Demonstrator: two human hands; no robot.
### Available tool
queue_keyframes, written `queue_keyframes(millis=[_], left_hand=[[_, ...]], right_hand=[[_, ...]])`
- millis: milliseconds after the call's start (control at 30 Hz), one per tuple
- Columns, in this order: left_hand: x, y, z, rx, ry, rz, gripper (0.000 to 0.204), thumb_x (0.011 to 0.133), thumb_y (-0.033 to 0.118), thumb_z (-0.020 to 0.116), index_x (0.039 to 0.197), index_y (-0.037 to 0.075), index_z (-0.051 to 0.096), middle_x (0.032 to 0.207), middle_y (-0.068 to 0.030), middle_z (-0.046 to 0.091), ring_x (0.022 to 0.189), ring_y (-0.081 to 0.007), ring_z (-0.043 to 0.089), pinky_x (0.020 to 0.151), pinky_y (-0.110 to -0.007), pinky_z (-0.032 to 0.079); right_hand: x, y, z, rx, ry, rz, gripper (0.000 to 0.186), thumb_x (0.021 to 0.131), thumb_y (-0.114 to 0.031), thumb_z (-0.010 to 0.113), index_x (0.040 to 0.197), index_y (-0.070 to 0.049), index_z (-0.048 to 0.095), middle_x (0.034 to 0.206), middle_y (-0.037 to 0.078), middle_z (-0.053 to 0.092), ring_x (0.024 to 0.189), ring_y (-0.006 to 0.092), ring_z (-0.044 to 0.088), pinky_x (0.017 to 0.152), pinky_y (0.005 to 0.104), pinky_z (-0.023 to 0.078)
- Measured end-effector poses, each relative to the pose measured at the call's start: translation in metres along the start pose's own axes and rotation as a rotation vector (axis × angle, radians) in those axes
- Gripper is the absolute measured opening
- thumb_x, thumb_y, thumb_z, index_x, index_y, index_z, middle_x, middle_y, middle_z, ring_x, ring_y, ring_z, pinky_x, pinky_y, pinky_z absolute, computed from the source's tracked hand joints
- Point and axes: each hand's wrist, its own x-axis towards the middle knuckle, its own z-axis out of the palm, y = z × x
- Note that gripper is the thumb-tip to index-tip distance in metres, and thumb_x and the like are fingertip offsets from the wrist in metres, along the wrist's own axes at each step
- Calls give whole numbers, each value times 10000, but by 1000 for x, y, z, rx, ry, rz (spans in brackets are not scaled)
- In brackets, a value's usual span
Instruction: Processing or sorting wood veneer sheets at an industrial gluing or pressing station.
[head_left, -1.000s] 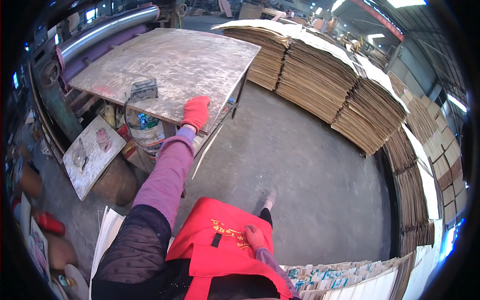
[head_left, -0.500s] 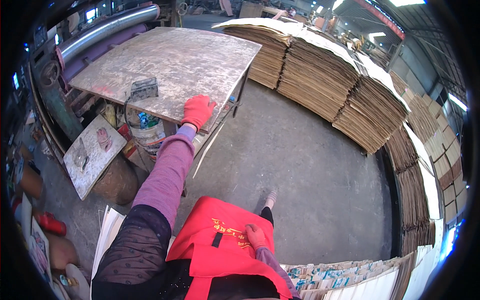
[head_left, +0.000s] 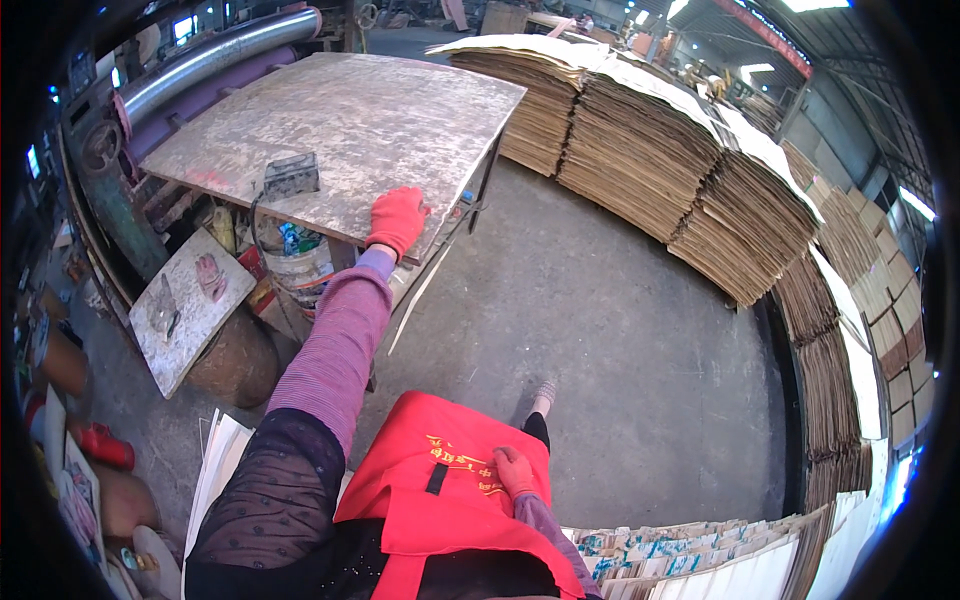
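My left hand, in a red knit glove, rests on the near right corner of a worn, stained table. Its fingers are curled in, and nothing shows in them. Lower down, my right hand lies against the red apron over my lap, its glove also red. The fingers there are bent closed; whether they pinch the cloth or anything else is hidden. A dark, grimy block-shaped box sits on the table's near edge, left of my left hand.
Below the table edge stands a dirty bucket. A small board holding a glove and a scraper-like tool is at left. A metal roller machine stands behind. Tall veneer stacks line the right; more sheets stand at lower right.
The whole view has shifted very slightly. Both hands keep their places, the left on the table corner and the right against the apron.
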Motion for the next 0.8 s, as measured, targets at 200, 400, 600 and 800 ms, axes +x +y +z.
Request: queue_keyframes(millis=[200,400,600,800], left_hand=[[1,-3,3,-10,17,-3,137,758,232,602,803,103,602,848,-103,624,825,-305,597,723,-422,464],[2,-3,6,-6,20,-8,108,762,201,568,789,101,600,831,-106,629,809,-309,602,717,-425,467],[0,-6,5,2,22,3,119,764,216,574,796,106,605,835,-104,630,819,-304,605,725,-422,468],[2,-4,9,-3,16,-1,120,765,222,578,792,109,609,835,-102,632,818,-299,608,726,-422,468]], right_hand=[[-4,-5,2,42,4,6,259,894,-177,511,1056,10,588,809,111,660,718,175,648,637,269,520],[3,10,2,25,48,-60,273,882,-251,532,1014,-29,618,752,75,676,633,129,632,563,260,489],[4,9,3,-40,55,-17,294,868,-286,521,990,-42,628,752,75,683,682,160,646,655,288,489],[9,19,1,-43,55,-67,279,869,-264,519,997,-40,625,749,75,680,674,151,638,634,278,488]])
